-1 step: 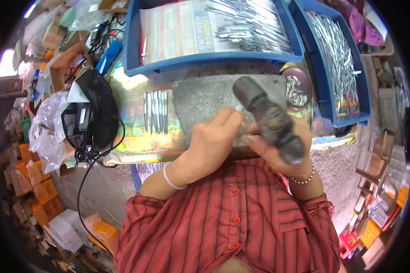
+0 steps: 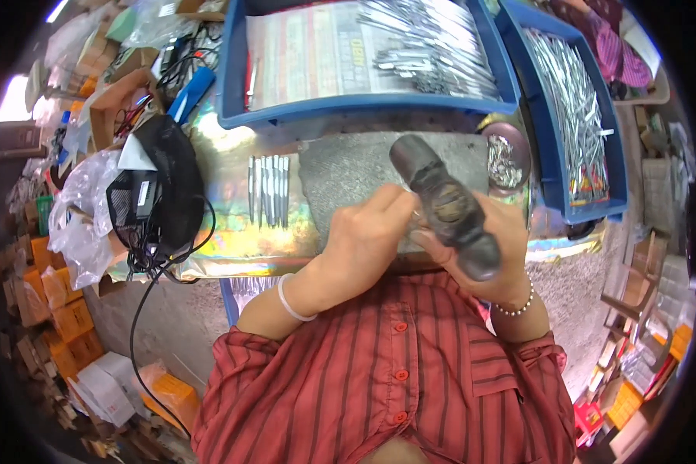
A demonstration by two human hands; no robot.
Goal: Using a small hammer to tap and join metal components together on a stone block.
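Blue plastic walls mark the big tray (image 2: pixel 363 108) that lies just beyond the grey stone slab (image 2: pixel 348 174), full of bright metal pieces over a printed sheet; a second blue tray (image 2: pixel 553 139) of long metal pins stands to the slab's right. Left of the slab spreads a shiny rainbow foil sheet (image 2: pixel 232 232), and further left sits a black mesh bag (image 2: pixel 162 193) with a cable trailing from it. Over the slab's near right corner my right hand (image 2: pixel 487 247) is clenched around the handle of a dark, worn hammer (image 2: pixel 445 205), whose head points away from me across the slab. My left hand (image 2: pixel 371 236) hovers over the slab's near edge, its fingertips pinched together beside the hammer; what they pinch is too small to tell. At the slab's far right corner rests a small round dish (image 2: pixel 506 158) of metal bits. On the foil, just left of the slab, lies a row of thin metal blades (image 2: pixel 268 189).
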